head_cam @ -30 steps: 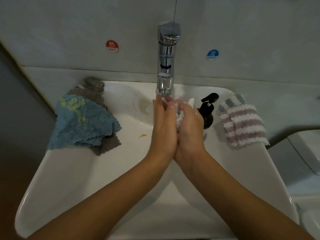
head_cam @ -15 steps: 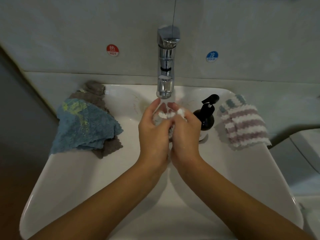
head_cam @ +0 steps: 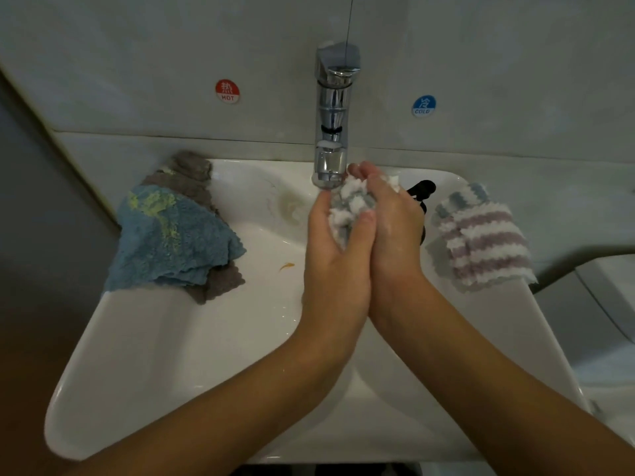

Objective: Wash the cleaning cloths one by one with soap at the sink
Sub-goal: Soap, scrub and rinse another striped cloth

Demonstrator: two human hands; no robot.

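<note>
Soapy white-and-grey fluffy cloth (head_cam: 350, 207) sits bunched between our left hand (head_cam: 331, 249) and right hand (head_cam: 395, 221), fingers curled round it, beneath the chrome tap (head_cam: 333, 132).

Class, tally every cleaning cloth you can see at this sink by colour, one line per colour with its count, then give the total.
Blue cloth, on the sink's left rim: 1
Grey cloth, under the blue one: 1
Purple-and-white striped cloth, on the right rim: 1
White-and-grey cloth, bunched between the left hand and right hand: 1
Total: 4
</note>
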